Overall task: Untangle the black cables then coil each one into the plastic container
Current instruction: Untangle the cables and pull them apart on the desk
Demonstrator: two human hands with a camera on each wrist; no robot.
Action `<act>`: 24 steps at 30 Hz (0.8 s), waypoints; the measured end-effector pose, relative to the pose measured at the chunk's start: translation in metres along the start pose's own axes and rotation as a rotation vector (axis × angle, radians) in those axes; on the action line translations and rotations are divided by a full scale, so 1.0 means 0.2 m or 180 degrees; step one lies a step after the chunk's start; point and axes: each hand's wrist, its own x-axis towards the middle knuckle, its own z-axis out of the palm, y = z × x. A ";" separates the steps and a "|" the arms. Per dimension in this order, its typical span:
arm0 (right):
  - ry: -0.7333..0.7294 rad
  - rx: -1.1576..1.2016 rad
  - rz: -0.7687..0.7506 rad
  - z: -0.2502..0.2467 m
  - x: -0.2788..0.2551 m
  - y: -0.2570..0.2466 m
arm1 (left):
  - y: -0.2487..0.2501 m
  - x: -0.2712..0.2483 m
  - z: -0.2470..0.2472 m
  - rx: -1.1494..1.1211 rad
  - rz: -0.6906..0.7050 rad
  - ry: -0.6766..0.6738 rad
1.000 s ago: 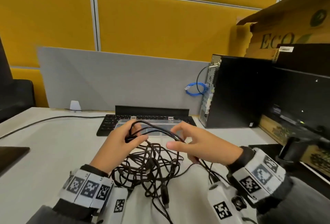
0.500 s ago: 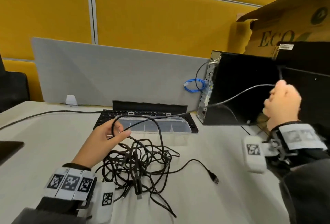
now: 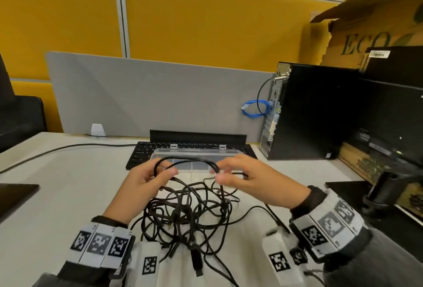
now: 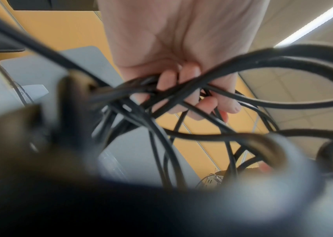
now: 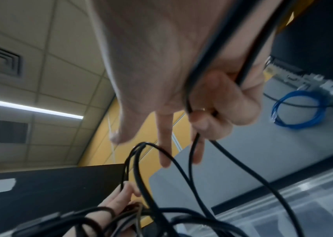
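Both grips clenched on one loop of black cables [image 3: 186, 206]: left hand [image 3: 146, 178], right hand [image 3: 247, 178], lifting it clear toward plastic container [image 3: 196, 153] at twelve o'clock.

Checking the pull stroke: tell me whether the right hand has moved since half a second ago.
Yes. The right hand came back left and down, from beside the computer tower to the plastic container.

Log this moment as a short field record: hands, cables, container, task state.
left hand: grips several strands of the black cables
right hand: pinches a strand, two fingers extended
strand between hands: arches over the desk
tangle: still knotted on the desk
plastic container: behind the hands, on the keyboard; no cable seen inside
task state: untangling, nothing coiled
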 end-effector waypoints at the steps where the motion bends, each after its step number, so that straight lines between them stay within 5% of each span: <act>1: -0.0079 0.0002 -0.0049 0.00 0.01 -0.01 | 0.00 0.00 0.00 -0.0016 -0.0012 -0.0010; 5: 0.0374 0.0495 0.0081 -0.09 0.02 0.00 | 0.00 -0.01 0.00 0.0007 -0.0082 -0.0070; 10: 0.3340 0.3085 0.0509 -0.41 -0.02 0.17 | -0.02 0.00 -0.03 0.0163 -0.0222 -0.0032; 12: 0.4289 0.3056 0.0332 -0.49 -0.05 0.29 | -0.04 0.00 -0.03 0.0090 -0.0328 0.0013; 14: 0.4774 0.2211 0.0411 -0.52 -0.08 0.44 | -0.05 0.01 -0.04 0.0131 -0.0413 0.0062; 16: 0.4355 0.0826 0.0957 -0.51 -0.10 0.61 | -0.06 0.02 -0.05 0.0085 -0.0492 0.0113; 20: 0.1690 -0.1750 0.2622 -0.38 -0.17 0.76 | -0.06 0.01 -0.05 0.0098 -0.0521 0.0098; 22: 0.1370 -0.2501 0.2552 -0.31 -0.18 0.67 | -0.06 0.01 -0.04 0.0159 -0.0500 0.0093; 24: 0.1080 -0.2114 0.2204 -0.27 -0.18 0.56 | -0.06 0.01 -0.04 0.0234 -0.0506 0.0121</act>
